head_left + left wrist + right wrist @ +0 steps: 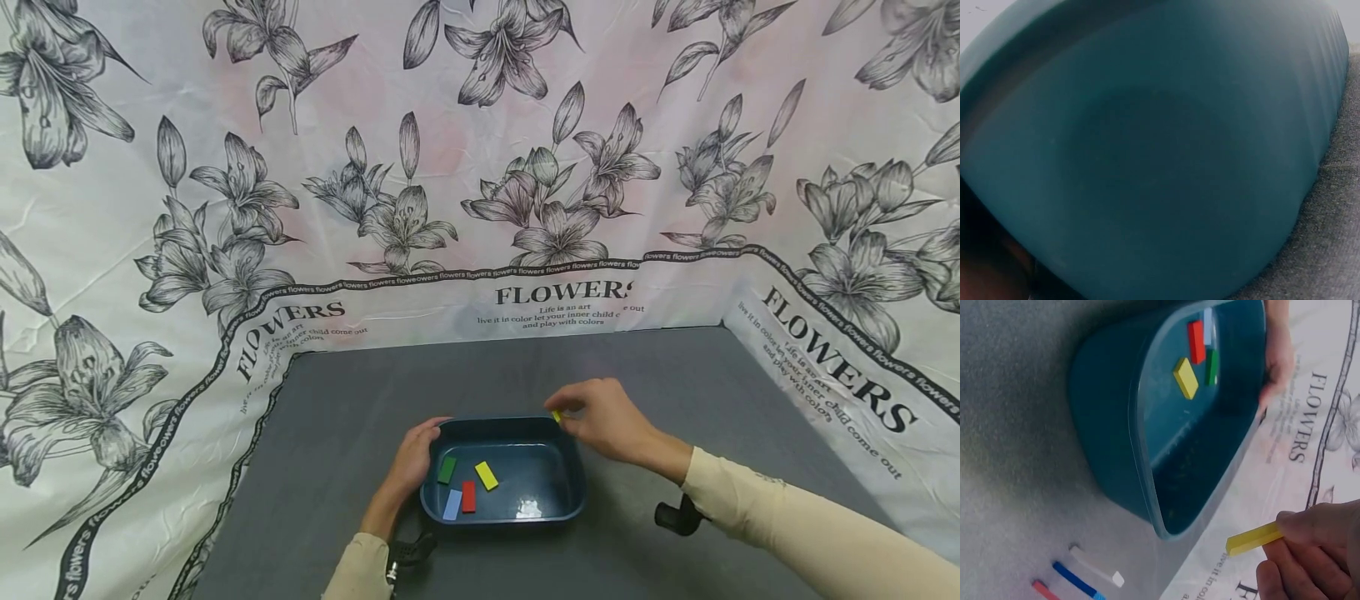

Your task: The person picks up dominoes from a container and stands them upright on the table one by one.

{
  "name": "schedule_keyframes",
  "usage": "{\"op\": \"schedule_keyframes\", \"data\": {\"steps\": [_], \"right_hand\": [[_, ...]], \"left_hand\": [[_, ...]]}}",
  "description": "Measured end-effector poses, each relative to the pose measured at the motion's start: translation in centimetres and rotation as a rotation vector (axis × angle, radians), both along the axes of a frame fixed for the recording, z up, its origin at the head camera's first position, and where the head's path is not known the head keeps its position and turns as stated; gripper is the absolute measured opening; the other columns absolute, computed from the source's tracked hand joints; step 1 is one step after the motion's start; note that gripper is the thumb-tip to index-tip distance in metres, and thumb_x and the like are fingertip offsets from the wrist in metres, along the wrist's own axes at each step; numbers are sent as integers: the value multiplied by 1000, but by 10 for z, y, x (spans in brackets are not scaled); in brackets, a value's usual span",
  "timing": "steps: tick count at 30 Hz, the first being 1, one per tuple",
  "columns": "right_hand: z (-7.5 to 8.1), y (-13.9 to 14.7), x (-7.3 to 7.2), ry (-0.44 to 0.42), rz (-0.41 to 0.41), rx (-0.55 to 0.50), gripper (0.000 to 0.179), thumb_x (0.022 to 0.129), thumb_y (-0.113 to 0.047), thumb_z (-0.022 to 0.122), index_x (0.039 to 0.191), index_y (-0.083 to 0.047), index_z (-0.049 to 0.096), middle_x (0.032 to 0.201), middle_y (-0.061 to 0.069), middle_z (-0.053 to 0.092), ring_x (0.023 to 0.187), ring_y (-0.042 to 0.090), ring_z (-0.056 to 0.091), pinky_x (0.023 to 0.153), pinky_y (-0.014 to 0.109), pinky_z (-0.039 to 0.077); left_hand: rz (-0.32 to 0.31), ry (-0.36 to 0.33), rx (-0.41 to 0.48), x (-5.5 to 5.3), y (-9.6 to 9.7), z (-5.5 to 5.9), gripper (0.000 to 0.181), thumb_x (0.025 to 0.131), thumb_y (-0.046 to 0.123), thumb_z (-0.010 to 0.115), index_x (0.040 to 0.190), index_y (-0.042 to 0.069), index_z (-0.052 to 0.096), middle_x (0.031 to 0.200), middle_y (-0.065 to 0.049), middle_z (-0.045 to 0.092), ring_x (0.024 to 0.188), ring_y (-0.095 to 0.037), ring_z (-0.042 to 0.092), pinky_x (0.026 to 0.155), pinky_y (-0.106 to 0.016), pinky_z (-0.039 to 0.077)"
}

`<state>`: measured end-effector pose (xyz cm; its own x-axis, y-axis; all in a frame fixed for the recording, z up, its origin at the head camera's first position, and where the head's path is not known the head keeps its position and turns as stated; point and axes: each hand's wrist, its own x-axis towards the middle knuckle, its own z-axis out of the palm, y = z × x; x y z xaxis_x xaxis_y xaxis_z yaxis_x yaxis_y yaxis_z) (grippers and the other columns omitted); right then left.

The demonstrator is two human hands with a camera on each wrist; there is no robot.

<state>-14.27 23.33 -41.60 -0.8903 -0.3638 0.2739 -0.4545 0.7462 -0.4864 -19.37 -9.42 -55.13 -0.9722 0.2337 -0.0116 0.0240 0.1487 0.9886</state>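
Observation:
A dark blue-green plastic basin (525,518) stands on the grey tabletop. My left hand (410,461) grips its left rim, thumb near the top edge; in the left wrist view the basin's outer wall (1160,175) fills most of the picture. On the basin floor lie a green block (447,470), a yellow block (486,476), a red block (468,497) and a light blue block (452,505). Above the far right corner, my right hand (603,419) pinches another yellow block (1252,538) between thumb and fingers, outside the rim in the right wrist view.
In the right wrist view, a white stick-like piece (1096,565), a blue one (1077,580) and a red one (1044,590) lie on the table outside the basin. A flower-printed cloth (555,304) hangs behind and along both sides of the table.

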Motion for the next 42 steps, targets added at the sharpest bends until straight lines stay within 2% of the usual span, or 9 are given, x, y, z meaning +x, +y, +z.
{"op": "schedule_keyframes", "data": {"steps": [4, 9, 15, 16, 21, 23, 31, 37, 42], "right_hand": [[4, 7, -1, -4, -9, -12, 29, 91, 2, 81, 116, -12, 84, 115, 5, 84, 96, 23, 80, 82, 44, 66], [7, 15, -2, -3, -35, -32, 29, 92, 0, 82, 117, -14, 84, 116, 3, 83, 98, 23, 80, 84, 45, 66], [13, 27, -2, -72, -90, -112, 27, 95, -4, 80, 119, -17, 84, 119, 7, 82, 106, 28, 78, 61, 38, 63], [13, 30, -2, -81, -98, -126, 27, 96, -5, 80, 119, -17, 83, 120, 8, 82, 107, 29, 78, 62, 40, 64], [15, 44, -5, -85, -134, -157, 26, 95, -9, 83, 119, -17, 83, 119, 3, 83, 113, 30, 79, 96, 58, 62], [15, 50, -6, -104, -152, -181, 27, 95, -9, 83, 120, -17, 82, 119, 3, 83, 114, 29, 79, 96, 56, 63], [14, 74, -7, -154, -218, -283, 30, 96, -14, 84, 126, -13, 80, 122, 8, 82, 109, 24, 79, 85, 23, 61], [7, 88, -8, -204, -218, -412, 34, 98, -16, 82, 131, -6, 77, 128, 15, 79, 106, 9, 78, 87, 22, 62], [-3, 97, -8, -209, -235, -445, 34, 100, -16, 80, 132, -5, 75, 132, 19, 77, 105, 2, 77, 87, 21, 62]], "left_hand": [[6, 3, -3, 0, 0, 0, 45, 113, 12, 36, 141, -3, 69, 141, -22, 71, 135, -40, 63, 123, -63, 40], [8, 7, -6, -2, 1, -1, 46, 112, 10, 35, 140, -3, 69, 140, -22, 72, 135, -39, 63, 123, -62, 42], [-8, 14, 6, -3, 0, -2, 46, 112, 10, 34, 141, -6, 67, 141, -25, 71, 134, -39, 64, 120, -55, 47], [-13, 14, 16, -3, 0, -2, 47, 112, 9, 34, 141, -7, 66, 140, -26, 71, 133, -39, 65, 118, -52, 49], [-37, 5, 60, -4, 0, -3, 48, 110, 7, 33, 141, -10, 64, 140, -29, 70, 129, -36, 68, 108, -37, 56], [-38, 7, 59, -4, 0, -3, 48, 110, 7, 33, 141, -11, 64, 140, -30, 69, 129, -36, 68, 107, -36, 56], [-39, 8, 48, -4, 0, -3, 48, 111, 7, 33, 144, -9, 63, 142, -28, 69, 135, -40, 65, 116, -50, 51], [-38, 14, 35, -4, 0, -1, 47, 111, 7, 33, 143, -9, 64, 141, -28, 70, 134, -41, 65, 117, -53, 51], [-26, 16, 34, -3, 0, -2, 46, 112, 7, 34, 142, -7, 66, 139, -26, 71, 134, -41, 64, 119, -59, 47]]}}
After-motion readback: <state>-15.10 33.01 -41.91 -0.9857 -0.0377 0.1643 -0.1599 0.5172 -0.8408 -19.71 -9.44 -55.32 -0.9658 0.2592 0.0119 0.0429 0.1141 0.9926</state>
